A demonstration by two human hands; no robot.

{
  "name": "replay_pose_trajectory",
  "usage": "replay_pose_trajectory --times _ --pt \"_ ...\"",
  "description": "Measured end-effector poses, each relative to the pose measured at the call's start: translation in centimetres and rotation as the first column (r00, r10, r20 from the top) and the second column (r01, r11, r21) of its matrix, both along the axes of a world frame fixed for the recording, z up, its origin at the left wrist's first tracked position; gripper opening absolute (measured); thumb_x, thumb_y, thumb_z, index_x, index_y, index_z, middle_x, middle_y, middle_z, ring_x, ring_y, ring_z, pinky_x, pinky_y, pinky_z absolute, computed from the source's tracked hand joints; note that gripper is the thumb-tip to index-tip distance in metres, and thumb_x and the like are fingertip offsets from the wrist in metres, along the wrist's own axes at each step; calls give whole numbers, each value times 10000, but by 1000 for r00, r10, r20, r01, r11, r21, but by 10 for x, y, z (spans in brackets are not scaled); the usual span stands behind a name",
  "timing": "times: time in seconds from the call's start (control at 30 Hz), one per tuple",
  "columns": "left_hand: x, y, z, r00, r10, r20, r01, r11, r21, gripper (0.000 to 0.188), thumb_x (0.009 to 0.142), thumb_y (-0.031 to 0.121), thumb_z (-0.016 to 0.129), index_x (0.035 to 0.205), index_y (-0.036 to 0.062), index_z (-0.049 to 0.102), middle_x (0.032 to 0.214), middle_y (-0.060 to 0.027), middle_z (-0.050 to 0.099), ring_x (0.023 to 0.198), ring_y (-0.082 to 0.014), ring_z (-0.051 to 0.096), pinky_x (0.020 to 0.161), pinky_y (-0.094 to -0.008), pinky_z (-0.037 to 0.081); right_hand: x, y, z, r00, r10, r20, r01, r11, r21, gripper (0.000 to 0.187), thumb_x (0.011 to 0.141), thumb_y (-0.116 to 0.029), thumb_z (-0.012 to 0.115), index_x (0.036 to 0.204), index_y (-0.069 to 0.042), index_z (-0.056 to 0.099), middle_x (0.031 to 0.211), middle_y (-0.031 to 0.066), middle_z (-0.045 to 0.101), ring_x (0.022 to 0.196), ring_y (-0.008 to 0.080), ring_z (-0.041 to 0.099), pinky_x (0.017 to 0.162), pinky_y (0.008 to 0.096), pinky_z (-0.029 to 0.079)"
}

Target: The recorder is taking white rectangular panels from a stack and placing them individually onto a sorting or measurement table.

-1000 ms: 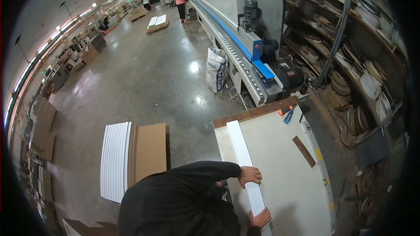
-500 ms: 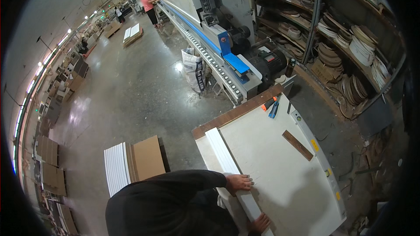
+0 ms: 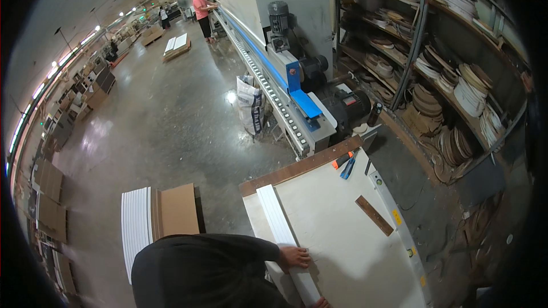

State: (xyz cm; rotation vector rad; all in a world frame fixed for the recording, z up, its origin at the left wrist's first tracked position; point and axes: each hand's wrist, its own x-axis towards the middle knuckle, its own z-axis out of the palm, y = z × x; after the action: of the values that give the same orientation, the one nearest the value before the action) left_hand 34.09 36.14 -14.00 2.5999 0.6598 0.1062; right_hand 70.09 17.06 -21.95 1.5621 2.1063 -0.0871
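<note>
Nearby, shelves (image 3: 456, 88) full of coiled strips (image 3: 474, 88)

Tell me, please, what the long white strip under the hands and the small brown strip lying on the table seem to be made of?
Long white strip: probably laminated or painted board, judging by its smooth, matte, even white face; its core cannot be made out. Small brown strip: likely bare wood or fibreboard, a flat dull brown. The left hand rests on the white strip.
</note>
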Motion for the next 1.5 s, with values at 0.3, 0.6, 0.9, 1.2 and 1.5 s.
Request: replay_pose_trajectory --times 0.3,0.6,0.9,1.2,1.5 --pt "2 6 1 995 -52 -85 41 991 -126 917 633 530 861 1369 77 552 1391 -180 532 1299 -370 513 1168 -506 366 2 -21 -38 977 -215 -4 209 954 -214 925 988 -596 551 1659 -48 227 1670 181 330 1521 399 307 1250 594 179" --pt "4 0 0 1000 6 -5 -6 995 -96 1005 611 506 890 1455 97 527 1406 -180 524 1352 -349 488 1172 -492 355 31 -87 -185 926 316 205 -359 905 226 986 966 -649 570 1661 -41 226 1697 159 293 1562 399 237 1251 641 170" --pt "6 13 5 969 -132 -207 113 988 -101 963 755 617 799 1511 106 491 1486 -187 512 1376 -362 487 1194 -502 350 -19 -6 20 915 -400 -41 346 834 -429 1031 946 -723 546 1661 -41 248 1719 137 254 1581 399 190 1267 630 117" --pt "5 12 48 956 -80 -282 67 996 -56 894 886 630 688 1566 100 454 1481 -189 513 1394 -367 483 1194 -471 366 -49 30 -10 827 -511 -233 399 826 -398 1057 921 -691 605 1653 -15 252 1720 177 235 1577 417 185 1297 571 89" --pt "17 1 46 846 -121 -520 -61 946 -319 743 1069 526 462 1683 159 262 1761 -146 173 1633 -339 82 1328 -504 46 -33 81 1 712 -563 -419 398 816 -419 1093 878 -687 667 1644 -13 277 1705 201 256 1571 430 192 1302 560 99"
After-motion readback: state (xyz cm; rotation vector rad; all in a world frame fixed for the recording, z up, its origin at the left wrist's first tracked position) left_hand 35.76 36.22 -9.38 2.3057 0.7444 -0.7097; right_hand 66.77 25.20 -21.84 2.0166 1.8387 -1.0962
